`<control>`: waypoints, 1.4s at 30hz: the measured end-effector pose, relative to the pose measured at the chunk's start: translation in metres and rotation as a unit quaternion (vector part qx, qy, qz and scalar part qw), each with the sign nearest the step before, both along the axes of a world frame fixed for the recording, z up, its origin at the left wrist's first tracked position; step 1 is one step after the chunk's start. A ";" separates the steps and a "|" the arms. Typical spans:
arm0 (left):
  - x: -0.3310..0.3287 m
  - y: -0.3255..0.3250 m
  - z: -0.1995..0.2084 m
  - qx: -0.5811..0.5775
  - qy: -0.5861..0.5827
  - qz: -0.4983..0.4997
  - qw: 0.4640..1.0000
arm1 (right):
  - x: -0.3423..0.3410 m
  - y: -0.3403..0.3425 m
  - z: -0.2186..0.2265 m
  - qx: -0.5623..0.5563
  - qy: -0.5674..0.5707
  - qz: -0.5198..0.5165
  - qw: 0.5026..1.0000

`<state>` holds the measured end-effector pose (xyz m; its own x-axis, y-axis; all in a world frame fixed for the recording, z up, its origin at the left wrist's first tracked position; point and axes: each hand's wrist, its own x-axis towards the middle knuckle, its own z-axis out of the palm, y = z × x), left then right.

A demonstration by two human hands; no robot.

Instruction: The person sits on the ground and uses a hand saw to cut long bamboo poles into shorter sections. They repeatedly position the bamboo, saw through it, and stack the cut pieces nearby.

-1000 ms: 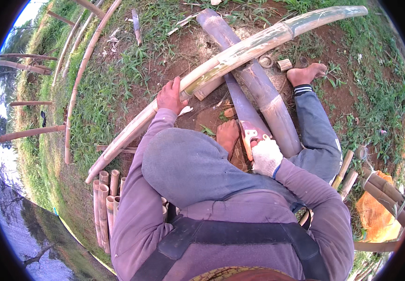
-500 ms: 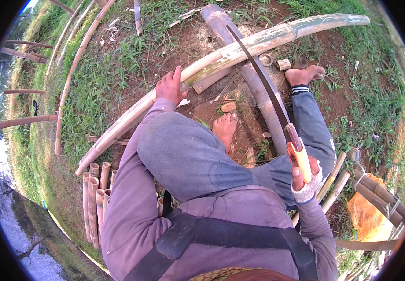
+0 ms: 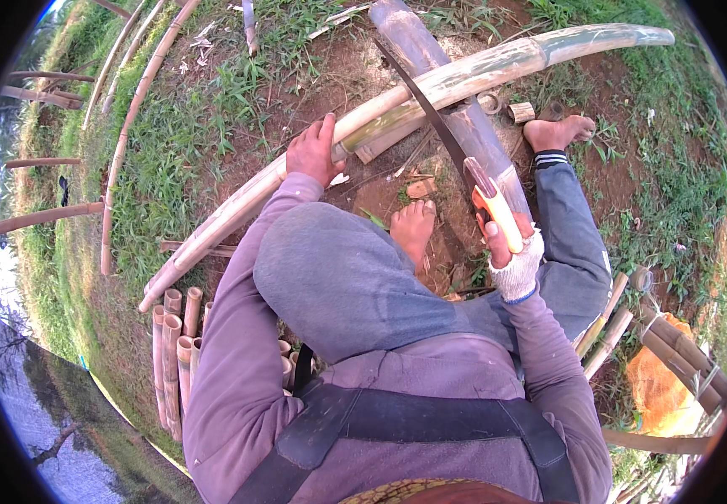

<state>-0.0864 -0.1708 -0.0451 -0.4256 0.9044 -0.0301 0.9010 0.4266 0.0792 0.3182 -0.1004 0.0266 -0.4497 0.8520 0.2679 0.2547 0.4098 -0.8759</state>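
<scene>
My left hand [image 3: 314, 153] presses down on a long pale bamboo pole [image 3: 431, 88] that runs from lower left to upper right across bare dirt. My right hand [image 3: 511, 252], in a white work glove, is closed on the orange handle of a hand saw [image 3: 441, 133]. The saw's dark blade reaches up and left, with its far part lying across the pole. A thicker grey bamboo trunk [image 3: 477, 139] lies under the pole. My bare feet [image 3: 412, 228] rest on the ground by the poles, the other foot [image 3: 558, 131] farther right.
Several short cut bamboo sections [image 3: 172, 353] are stacked at my lower left. More bamboo pieces [image 3: 674, 353] and an orange bag [image 3: 658, 386] lie at the right. Small cut rings [image 3: 520, 111] sit near the trunk. Thin poles [image 3: 124, 126] lie in the grass at left.
My right hand has lifted the saw from beside my knee and swung its blade forward onto the bamboo pole. The left hand stays on the pole.
</scene>
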 end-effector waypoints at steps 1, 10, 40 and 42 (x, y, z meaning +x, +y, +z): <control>0.000 -0.001 -0.001 0.006 0.003 -0.002 1.000 | -0.002 -0.001 0.003 0.013 -0.001 0.006 1.000; 0.000 -0.002 -0.004 0.024 0.000 -0.007 1.000 | -0.025 0.012 -0.031 0.013 0.034 -0.021 0.999; 0.032 -0.117 -0.041 0.088 -0.050 -0.105 0.989 | -0.074 0.023 0.017 0.041 0.025 0.003 0.999; 0.027 -0.098 -0.029 0.201 -0.035 -0.054 0.978 | -0.074 0.022 0.019 0.085 0.011 0.008 0.996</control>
<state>-0.0595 -0.2690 -0.0737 -0.3364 0.8890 0.3108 0.9255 0.2509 0.2838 0.2441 -0.0779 0.0451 -0.4562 0.7861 0.4170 0.2285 0.5564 -0.7989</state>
